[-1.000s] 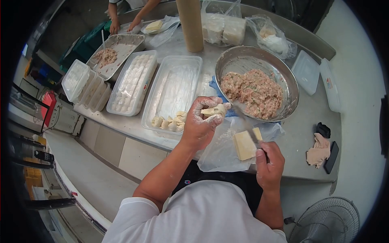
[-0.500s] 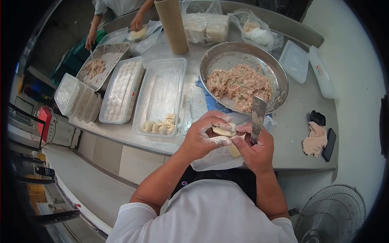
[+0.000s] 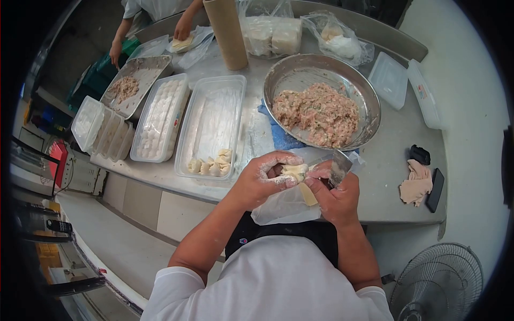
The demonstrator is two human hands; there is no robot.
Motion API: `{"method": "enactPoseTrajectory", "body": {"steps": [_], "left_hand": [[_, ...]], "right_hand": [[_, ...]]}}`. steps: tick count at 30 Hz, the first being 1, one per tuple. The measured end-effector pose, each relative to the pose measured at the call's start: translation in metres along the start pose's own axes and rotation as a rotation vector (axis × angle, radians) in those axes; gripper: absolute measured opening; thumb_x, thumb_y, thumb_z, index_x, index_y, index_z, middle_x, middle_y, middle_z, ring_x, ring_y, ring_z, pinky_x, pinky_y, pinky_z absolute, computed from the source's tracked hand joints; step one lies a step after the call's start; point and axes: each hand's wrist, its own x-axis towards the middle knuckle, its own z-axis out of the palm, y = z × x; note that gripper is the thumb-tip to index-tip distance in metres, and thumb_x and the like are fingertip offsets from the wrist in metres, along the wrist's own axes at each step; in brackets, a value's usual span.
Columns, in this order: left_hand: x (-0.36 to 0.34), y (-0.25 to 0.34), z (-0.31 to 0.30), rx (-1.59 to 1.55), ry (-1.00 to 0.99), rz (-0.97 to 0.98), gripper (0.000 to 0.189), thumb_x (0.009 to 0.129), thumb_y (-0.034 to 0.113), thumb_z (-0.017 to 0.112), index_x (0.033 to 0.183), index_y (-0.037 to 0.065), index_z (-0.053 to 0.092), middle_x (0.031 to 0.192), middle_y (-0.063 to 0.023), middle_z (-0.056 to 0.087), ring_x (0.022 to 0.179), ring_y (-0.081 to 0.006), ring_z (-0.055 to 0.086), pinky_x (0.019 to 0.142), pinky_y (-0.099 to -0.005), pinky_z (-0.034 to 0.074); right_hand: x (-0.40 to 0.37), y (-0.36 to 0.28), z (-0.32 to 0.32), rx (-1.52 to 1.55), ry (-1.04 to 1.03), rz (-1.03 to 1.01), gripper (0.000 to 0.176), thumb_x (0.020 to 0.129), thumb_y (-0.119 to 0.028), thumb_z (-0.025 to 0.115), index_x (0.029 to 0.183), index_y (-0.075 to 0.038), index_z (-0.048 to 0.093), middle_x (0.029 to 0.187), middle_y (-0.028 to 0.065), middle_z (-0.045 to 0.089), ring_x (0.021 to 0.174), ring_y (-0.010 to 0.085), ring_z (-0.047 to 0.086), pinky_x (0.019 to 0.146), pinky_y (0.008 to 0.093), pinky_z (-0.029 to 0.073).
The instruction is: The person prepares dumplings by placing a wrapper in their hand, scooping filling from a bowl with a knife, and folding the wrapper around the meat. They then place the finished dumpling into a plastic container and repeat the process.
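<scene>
My left hand [image 3: 267, 179], dusted with flour, is closed around a pleated dumpling [image 3: 293, 172]. The fingertips of my right hand [image 3: 334, 192] pinch the dumpling's right side, while a flat metal spatula [image 3: 339, 168] is held in the same hand, its blade pointing up. Below the hands, a pale yellow dough wrapper [image 3: 308, 195] lies on a clear plastic sheet [image 3: 284, 209]. Beyond them stands a round steel pan [image 3: 269, 80] with a mound of minced meat filling [image 3: 321, 115]. To the left, a clear plastic tray [image 3: 211, 85] has several finished dumplings [image 3: 213, 165] in its near end.
A lidded box of white dumplings [image 3: 160, 117], stacked small containers [image 3: 101, 128] and a steel tray [image 3: 152, 67] stand left. A cardboard tube [image 3: 227, 37] rises at the back. Plastic lids [image 3: 389, 80], a phone [image 3: 435, 190] and a cloth [image 3: 416, 184] lie right. A co-worker's hands [image 3: 183, 27] are far left.
The dumpling's edge looks more gathered between my hands. The spatula blade has tipped lower and more to the right. The co-worker's hand at the steel tray has shifted slightly.
</scene>
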Motion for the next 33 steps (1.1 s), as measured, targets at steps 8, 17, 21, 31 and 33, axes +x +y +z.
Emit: {"method": "enactPoseTrajectory", "body": {"steps": [8, 17, 21, 31, 33], "left_hand": [[-0.010, 0.072, -0.111, 0.385, 0.168, -0.058, 0.025, 0.086, 0.000, 0.075, 0.109, 0.005, 0.065, 0.118, -0.0085, 0.066, 0.110, -0.0168, 0.062, 0.093, -0.0320, 0.052], [-0.024, 0.087, -0.144, 1.220, 0.075, -0.128, 0.031, 0.083, 0.001, 0.075, 0.112, 0.001, 0.064, 0.110, -0.0135, 0.068, 0.104, -0.0294, 0.067, 0.094, -0.0369, 0.051], [-0.021, 0.088, -0.147, 1.333, -0.009, -0.258, 0.031, 0.081, 0.000, 0.075, 0.111, 0.001, 0.065, 0.110, -0.0147, 0.069, 0.105, -0.0316, 0.066, 0.094, -0.0380, 0.051], [-0.020, 0.077, -0.158, 1.194, -0.036, -0.310, 0.034, 0.083, 0.003, 0.071, 0.117, 0.003, 0.068, 0.113, -0.0120, 0.069, 0.109, -0.0283, 0.065, 0.097, -0.0390, 0.050], [-0.020, 0.071, -0.164, 1.202, -0.086, -0.263, 0.035, 0.084, 0.003, 0.069, 0.119, 0.005, 0.068, 0.116, -0.0113, 0.069, 0.111, -0.0272, 0.064, 0.098, -0.0382, 0.050]], "right_hand": [[-0.014, 0.010, -0.029, -0.094, 0.059, 0.056, 0.019, 0.084, -0.001, 0.075, 0.102, 0.001, 0.069, 0.100, 0.0100, 0.063, 0.087, 0.0195, 0.060, 0.076, 0.0294, 0.049], [-0.040, 0.026, -0.038, -0.079, 0.120, 0.282, 0.011, 0.090, -0.009, 0.072, 0.096, 0.000, 0.068, 0.098, 0.0070, 0.062, 0.089, 0.0179, 0.057, 0.082, 0.0317, 0.046], [-0.037, 0.019, -0.034, -0.160, 0.099, 0.271, 0.012, 0.091, -0.010, 0.071, 0.095, 0.001, 0.068, 0.094, 0.0063, 0.061, 0.086, 0.0168, 0.056, 0.079, 0.0305, 0.045], [-0.041, 0.021, -0.037, -0.212, 0.064, 0.298, 0.015, 0.091, -0.013, 0.072, 0.093, 0.001, 0.069, 0.087, 0.0047, 0.057, 0.076, 0.0135, 0.052, 0.069, 0.0281, 0.042], [-0.040, 0.021, -0.035, -0.226, 0.062, 0.285, 0.015, 0.091, -0.013, 0.072, 0.093, 0.001, 0.068, 0.087, 0.0048, 0.057, 0.075, 0.0135, 0.052, 0.069, 0.0281, 0.042]]}}
